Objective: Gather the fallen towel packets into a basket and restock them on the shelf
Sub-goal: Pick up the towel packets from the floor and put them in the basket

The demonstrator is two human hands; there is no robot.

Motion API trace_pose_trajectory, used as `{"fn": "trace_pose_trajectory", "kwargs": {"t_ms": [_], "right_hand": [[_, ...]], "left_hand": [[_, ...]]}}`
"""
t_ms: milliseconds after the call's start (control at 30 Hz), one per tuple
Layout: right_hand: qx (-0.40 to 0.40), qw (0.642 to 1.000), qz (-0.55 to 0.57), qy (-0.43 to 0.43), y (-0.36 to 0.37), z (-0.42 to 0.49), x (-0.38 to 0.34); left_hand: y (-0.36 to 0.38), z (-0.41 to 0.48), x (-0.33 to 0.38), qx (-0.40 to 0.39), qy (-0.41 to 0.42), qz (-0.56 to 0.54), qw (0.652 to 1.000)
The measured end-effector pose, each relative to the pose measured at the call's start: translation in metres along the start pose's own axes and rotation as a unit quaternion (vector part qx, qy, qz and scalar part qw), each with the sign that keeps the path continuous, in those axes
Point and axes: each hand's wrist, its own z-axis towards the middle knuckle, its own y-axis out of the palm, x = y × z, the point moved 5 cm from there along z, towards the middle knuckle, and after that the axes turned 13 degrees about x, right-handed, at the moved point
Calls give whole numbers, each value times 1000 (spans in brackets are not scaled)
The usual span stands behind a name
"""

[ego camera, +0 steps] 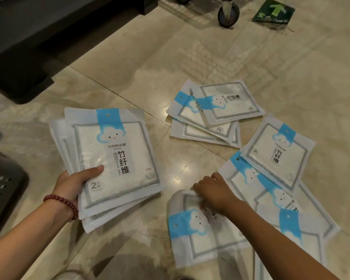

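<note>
Left hand (71,185) is held out in front with its thumb pressed on the top face of a stack of towel packets (117,158) and its fingers underneath. So it's got a solid hold on the whole stack, up off the floor (150,57). There's a red bead bracelet (62,204) on that wrist.

Right hand (214,190) is reaching down, back of the hand up, fingers bent over the top edge of a loose packet (192,235) on the floor. The fingertips are hidden, so I honestly can't tell if it's pinching the packet or just touching it.

The top packet in the left hand's grip reads "yunlei云蕾", then big "竹纤维", and a "2" in the lower corner. It has a blue strip with a hang hole and a smiling white cloud.

More of the same:
- a small pile (214,112) lies beyond the right hand
- a single packet (277,152) sits just past it to the right
- overlapping packets (271,199) lie under that forearm

Far beyond it, a green floor sign (273,12) shows an arrow and "安".
</note>
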Motion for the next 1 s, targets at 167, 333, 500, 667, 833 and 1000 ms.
{"fn": "trace_pose_trajectory", "kwargs": {"t_ms": [167, 333, 500, 667, 833, 1000], "right_hand": [[187, 880, 355, 253, -43, 11, 33], [284, 692, 545, 379, -89, 40, 40], [307, 656, 586, 363, -176, 70, 26], [312, 689, 597, 267, -297, 95, -14], [318, 709, 616, 132, -408, 118, -74], [297, 717, 631, -6, -495, 144, -162]], "left_hand": [[-5, 10, 40, 6, 66, -21, 998], [3, 4, 118, 26, 157, -67, 985], [9, -33, 187, 31, 208, -103, 972], [-7, -90, 255, 35, 237, -128, 962], [-63, -148, 314, 74, 279, -182, 940], [-169, -181, 347, 176, 301, -245, 905]]}}
